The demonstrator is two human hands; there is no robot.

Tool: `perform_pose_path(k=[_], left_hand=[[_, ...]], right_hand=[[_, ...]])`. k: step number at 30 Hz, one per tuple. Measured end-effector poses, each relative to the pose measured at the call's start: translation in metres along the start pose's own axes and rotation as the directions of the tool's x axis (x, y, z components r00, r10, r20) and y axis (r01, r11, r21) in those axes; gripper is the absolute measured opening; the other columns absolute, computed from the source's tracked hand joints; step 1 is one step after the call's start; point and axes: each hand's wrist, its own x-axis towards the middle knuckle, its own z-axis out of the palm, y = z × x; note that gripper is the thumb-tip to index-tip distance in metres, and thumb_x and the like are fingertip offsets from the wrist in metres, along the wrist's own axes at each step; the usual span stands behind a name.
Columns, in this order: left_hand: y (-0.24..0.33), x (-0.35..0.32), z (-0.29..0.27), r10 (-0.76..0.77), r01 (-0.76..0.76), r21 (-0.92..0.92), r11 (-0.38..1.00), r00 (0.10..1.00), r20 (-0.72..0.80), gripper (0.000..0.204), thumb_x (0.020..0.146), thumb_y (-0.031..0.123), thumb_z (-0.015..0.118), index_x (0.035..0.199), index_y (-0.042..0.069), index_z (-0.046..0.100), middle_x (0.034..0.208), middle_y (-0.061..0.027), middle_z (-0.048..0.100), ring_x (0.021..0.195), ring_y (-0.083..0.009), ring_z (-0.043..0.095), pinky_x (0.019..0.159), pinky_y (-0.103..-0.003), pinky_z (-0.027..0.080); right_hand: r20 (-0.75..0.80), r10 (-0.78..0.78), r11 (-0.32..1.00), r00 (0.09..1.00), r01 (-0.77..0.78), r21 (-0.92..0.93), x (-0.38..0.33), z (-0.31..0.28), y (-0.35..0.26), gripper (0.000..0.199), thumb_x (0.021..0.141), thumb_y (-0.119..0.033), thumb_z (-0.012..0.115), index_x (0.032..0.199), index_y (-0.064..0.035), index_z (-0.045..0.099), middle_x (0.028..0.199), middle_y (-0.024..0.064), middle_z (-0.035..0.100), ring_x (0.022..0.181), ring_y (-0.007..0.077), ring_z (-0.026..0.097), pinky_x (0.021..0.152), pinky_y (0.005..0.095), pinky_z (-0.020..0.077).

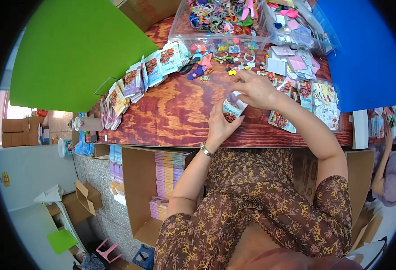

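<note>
My left hand [221,124], with a watch at the wrist, is wrapped round a small printed carton [232,109] in white and blue, tilted with its open top upward. My right hand [254,91] reaches over that top with its fingers bent together; whatever they pinch is hidden. Just beyond the hands, small colourful trinkets [232,72] lie loose on the red-brown wood-grain table [171,117]. Beneath my right forearm are flat printed cartons [281,121] and a clear tray of white cut-out pieces [326,103].
Clear bins [263,39] heaped with trinkets stand at the back. Stacked printed cartons [117,101] curve along the left. Green [81,54] and blue [369,49] panels rise at either side. An open cardboard box [139,193] sits below the table edge. Another person [393,168] is at far right.
</note>
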Motion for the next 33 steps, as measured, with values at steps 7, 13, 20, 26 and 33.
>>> perform_pose_path(k=[7, 13, 20, 26, 33], left_hand=[[0.012, 0.003, 0.014, 0.145, -0.146, 0.038, 0.988, 0.989, 0.036, 0.078, 0.069, 0.027, 0.088, 0.134, 0.004, 0.051, 0.118, -0.0202, 0.062, 0.111, -0.0393, 0.059, 0.096, -0.049, 0.048], [0.0, 0.007, 0.011, 0.098, -0.101, -0.098, 0.99, 0.995, -0.035, 0.057, 0.069, 0.022, 0.087, 0.115, 0.001, 0.061, 0.104, -0.0175, 0.065, 0.098, -0.0348, 0.062, 0.091, -0.046, 0.048], [-0.013, 0.015, 0.01, 0.261, -0.254, 0.106, 0.961, 0.963, -0.067, 0.075, 0.075, 0.016, 0.088, 0.136, -0.003, 0.048, 0.118, -0.0132, 0.06, 0.104, -0.021, 0.061, 0.088, -0.035, 0.052], [-0.006, 0.012, 0.024, 0.187, -0.187, -0.009, 0.982, 0.982, -0.001, 0.078, 0.073, 0.018, 0.088, 0.137, -0.001, 0.048, 0.12, -0.0158, 0.06, 0.107, -0.027, 0.06, 0.091, -0.039, 0.051], [0.0, 0.007, 0.024, 0.125, -0.122, -0.053, 0.991, 0.991, 0.054, 0.081, 0.071, 0.02, 0.089, 0.138, -0.001, 0.048, 0.124, -0.02, 0.059, 0.112, -0.0346, 0.06, 0.095, -0.044, 0.049]], right_hand=[[0.015, 0.087, 0.973, 0.996, -0.081, -0.216, -0.023, 0.011, 0.006, 0.029, 0.081, -0.021, 0.075, 0.107, -0.0149, 0.063, 0.112, 0.0083, 0.06, 0.11, 0.0305, 0.062, 0.08, 0.0443, 0.0576], [-0.174, -0.034, 0.991, 0.984, 0.011, -0.132, -0.035, 0.014, 0.013, 0.017, 0.086, -0.022, 0.07, 0.099, -0.0132, 0.064, 0.108, 0.0076, 0.063, 0.101, 0.0297, 0.066, 0.078, 0.0432, 0.0573], [-0.491, 0.465, 0.831, 0.737, -0.555, -0.046, -0.177, -0.049, 0.107, 0.021, 0.088, -0.017, 0.07, 0.109, -0.0119, 0.071, 0.104, 0.0096, 0.07, 0.094, 0.0312, 0.069, 0.079, 0.0427, 0.0555], [-0.457, 0.658, 0.599, 0.599, -0.784, -0.165, -0.273, -0.032, 0.158, 0.02, 0.092, -0.025, 0.069, 0.105, -0.0114, 0.073, 0.106, 0.0129, 0.071, 0.1, 0.0323, 0.067, 0.084, 0.046, 0.0542], [-0.267, 0.815, 0.505, 0.515, -0.856, -0.109, -0.267, -0.03, 0.141, 0.021, 0.097, -0.025, 0.062, 0.108, -0.0087, 0.07, 0.113, 0.0146, 0.07, 0.107, 0.0338, 0.065, 0.089, 0.046, 0.053]])
